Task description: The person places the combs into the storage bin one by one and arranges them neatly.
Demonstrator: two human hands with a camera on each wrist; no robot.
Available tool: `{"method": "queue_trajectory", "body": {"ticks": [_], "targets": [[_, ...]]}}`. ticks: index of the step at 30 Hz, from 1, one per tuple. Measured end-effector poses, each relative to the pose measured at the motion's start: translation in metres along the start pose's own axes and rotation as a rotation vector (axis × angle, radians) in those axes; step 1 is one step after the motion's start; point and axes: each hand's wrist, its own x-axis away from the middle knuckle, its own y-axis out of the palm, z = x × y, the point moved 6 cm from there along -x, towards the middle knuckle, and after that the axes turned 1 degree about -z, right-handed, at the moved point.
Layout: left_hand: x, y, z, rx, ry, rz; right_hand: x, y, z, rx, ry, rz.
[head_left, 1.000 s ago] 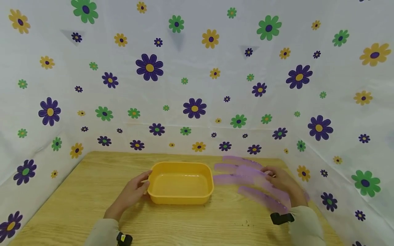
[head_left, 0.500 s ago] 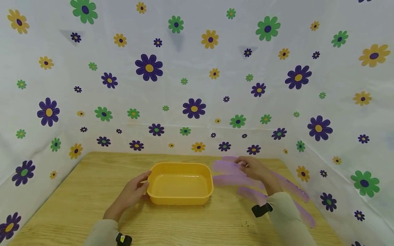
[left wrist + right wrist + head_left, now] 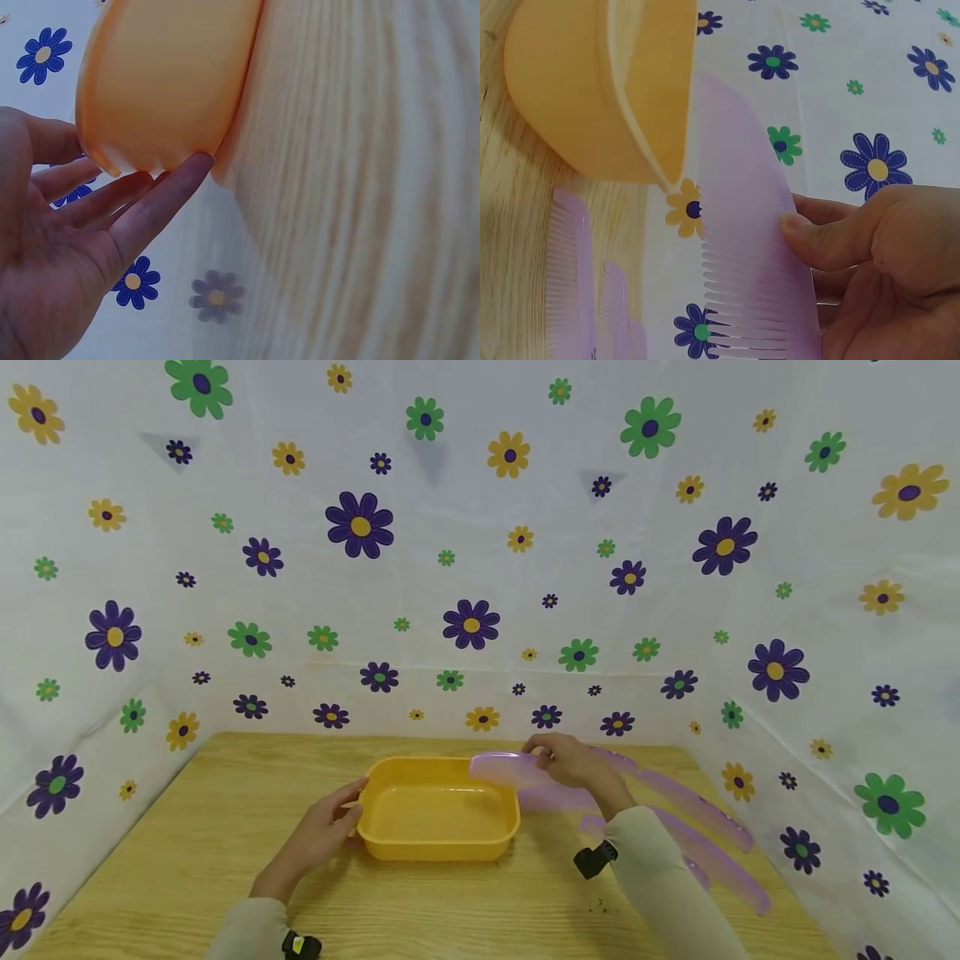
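Observation:
At its left end, a yellow plastic tub is held by my left hand. In the left wrist view, the fingers reach the tub's end wall and rim. My right hand pinches a translucent purple comb by its spine. The comb's far end overlaps the tub's right rim in the head view. In the right wrist view, the thumb lies against the spine and the teeth point away from the palm. Several more purple combs lie on the table to the tub's right, partly hidden by my right arm.
The wooden table is enclosed on three sides by white cloth printed with flowers. A few small dark specks are on the table below the combs. Each wrist wears a black device.
My right hand has moved left from the combs toward the tub, bringing one comb over its right rim. The left hand and the tub stay in place.

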Motion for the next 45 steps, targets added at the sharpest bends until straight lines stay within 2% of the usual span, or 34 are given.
{"method": "queue_trajectory", "body": {"ticks": [8, 18, 25, 32, 34, 38, 41, 45], "targets": [[-0.001, -0.002, 0.002, -0.004, 0.012, -0.003, -0.01, 0.007, -0.016, 0.005, -0.038, -0.007], [0.001, 0.001, 0.002, 0.013, 0.005, -0.006, -0.021, 0.026, -0.032, -0.022, 0.007, -0.07], [0.001, 0.002, 0.002, 0.006, 0.007, -0.013, -0.03, 0.035, -0.048, 0.024, -0.025, -0.117], [-0.001, 0.002, 0.001, 0.029, 0.028, -0.028, -0.038, 0.042, -0.065, 0.113, -0.101, -0.152], [-0.002, 0.001, 0.002, 0.025, 0.028, -0.027, -0.041, 0.043, -0.07, 0.134, -0.116, -0.172], [-0.002, 0.001, 0.003, 0.03, 0.03, -0.029, -0.046, 0.048, -0.076, 0.133, -0.086, -0.235], [-0.001, 0.001, 0.003, 0.037, 0.035, -0.024, -0.048, 0.054, -0.082, 0.1, -0.061, -0.277], [0.001, 0.001, 0.005, 0.038, 0.041, -0.024, -0.051, 0.059, -0.09, 0.083, -0.075, -0.298]]}}
